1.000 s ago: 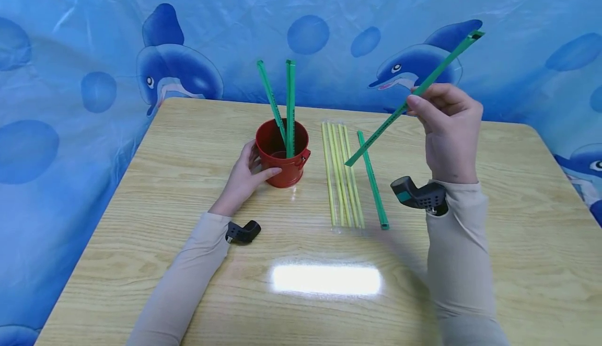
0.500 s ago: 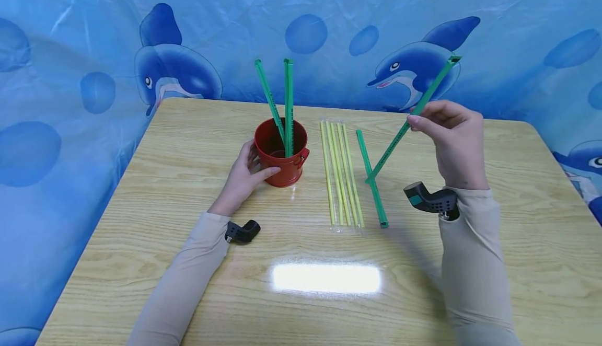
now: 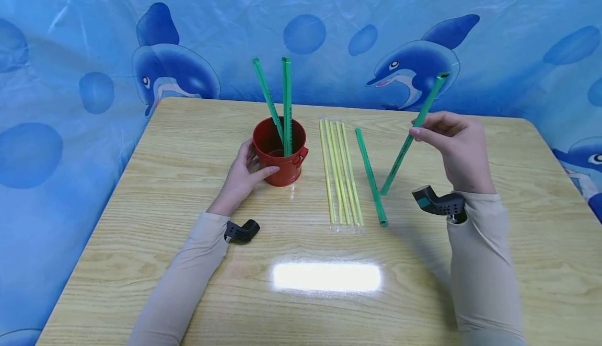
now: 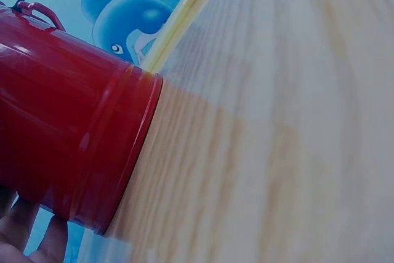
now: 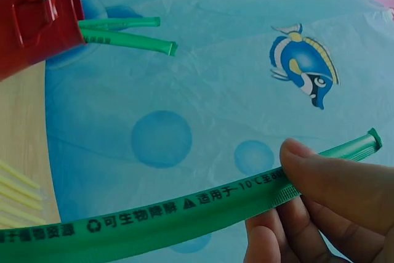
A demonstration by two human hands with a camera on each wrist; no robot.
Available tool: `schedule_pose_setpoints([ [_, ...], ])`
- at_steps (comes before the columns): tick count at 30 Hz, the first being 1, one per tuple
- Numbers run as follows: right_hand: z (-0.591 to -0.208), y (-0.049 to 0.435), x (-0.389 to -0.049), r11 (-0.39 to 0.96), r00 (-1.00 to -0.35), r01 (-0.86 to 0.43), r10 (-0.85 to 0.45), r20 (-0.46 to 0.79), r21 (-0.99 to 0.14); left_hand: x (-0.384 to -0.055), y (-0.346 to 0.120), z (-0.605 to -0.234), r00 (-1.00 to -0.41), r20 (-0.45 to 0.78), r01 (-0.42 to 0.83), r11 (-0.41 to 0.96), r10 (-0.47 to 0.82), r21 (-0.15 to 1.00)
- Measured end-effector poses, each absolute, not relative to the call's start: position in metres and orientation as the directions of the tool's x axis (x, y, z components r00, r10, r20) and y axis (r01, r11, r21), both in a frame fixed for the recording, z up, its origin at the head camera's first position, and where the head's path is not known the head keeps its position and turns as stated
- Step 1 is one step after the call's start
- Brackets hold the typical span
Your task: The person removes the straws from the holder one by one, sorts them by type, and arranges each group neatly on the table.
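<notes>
My left hand (image 3: pixel 240 181) grips the side of a small red metal bucket (image 3: pixel 290 172) standing on the table. Two green paper-wrapped straws, one upright (image 3: pixel 287 100) and one leaning left (image 3: pixel 267 95), stick up out of it. Between thumb and fingers my right hand (image 3: pixel 461 150) pinches another green wrapped straw (image 5: pixel 148 220), printed with black lettering. It slants, top end to the right; whether its lower end touches the table I cannot tell. Just left of that end lies one more green wrapped straw (image 3: pixel 371 179).
Several yellow straws (image 3: pixel 327 179) in clear wrappers lie side by side between the bucket and the loose green straw. Behind the wooden table (image 3: pixel 188 293) hangs a blue dolphin-print sheet (image 3: pixel 254 11). A light reflection shows on the near tabletop.
My right hand has moved down and slightly right, lowering the held green straw and standing it steeper. Its lower end passed across the lying green straw to that straw's right side. My left hand stays on the bucket.
</notes>
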State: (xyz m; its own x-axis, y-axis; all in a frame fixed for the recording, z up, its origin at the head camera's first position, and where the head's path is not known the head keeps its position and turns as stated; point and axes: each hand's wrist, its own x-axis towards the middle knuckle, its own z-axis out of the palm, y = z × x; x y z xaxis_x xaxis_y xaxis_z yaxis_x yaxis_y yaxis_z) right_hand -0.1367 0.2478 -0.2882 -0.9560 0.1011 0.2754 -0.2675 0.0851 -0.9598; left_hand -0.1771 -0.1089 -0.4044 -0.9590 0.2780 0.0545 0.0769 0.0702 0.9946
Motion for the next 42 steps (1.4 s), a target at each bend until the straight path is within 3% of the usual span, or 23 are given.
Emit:
schedule_pose_setpoints([
  [6,-0.295,0.254,-0.141,0.159,-0.985,-0.156,0.052,0.166,-0.975,-0.177,-0.11,-0.407,-0.96,0.056,0.077,0.063,0.275,0.995],
  [16,-0.321,0.265,-0.151,0.433,-0.999,0.025,0.054,-0.002,-0.901,-0.177,-0.11,-0.407,-0.959,0.046,0.065,0.059,0.279,0.996],
  [29,-0.359,0.272,-0.169,0.471,-0.987,0.159,0.071,-0.143,-0.868,-0.181,-0.108,-0.408,-0.957,0.06,0.079,0.059,0.282,0.995],
  [42,-0.388,0.269,-0.183,0.464,-0.983,0.18,0.112,-0.144,-0.868,-0.181,-0.108,-0.407,-0.958,0.064,0.085,0.061,0.28,0.995],
])
